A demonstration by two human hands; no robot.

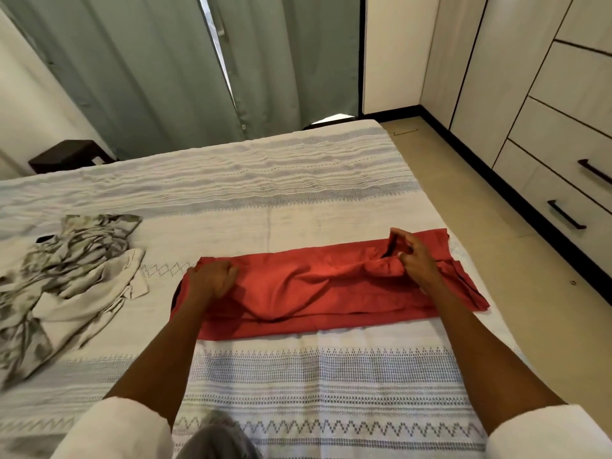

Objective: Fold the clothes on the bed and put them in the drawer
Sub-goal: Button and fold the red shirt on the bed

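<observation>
Folding time: my left hand (pixel 212 279) and right hand (pixel 412 256) both grip the red cloth (pixel 298 293), so next I fold it over again.

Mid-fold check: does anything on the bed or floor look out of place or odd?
Nothing damaged or spilled. The red garment is bunched in the middle between the left hand and right hand, not yet flat. A grey patterned garment lies crumpled and unfolded at the bed's left. A small round object sits on the floor.
</observation>
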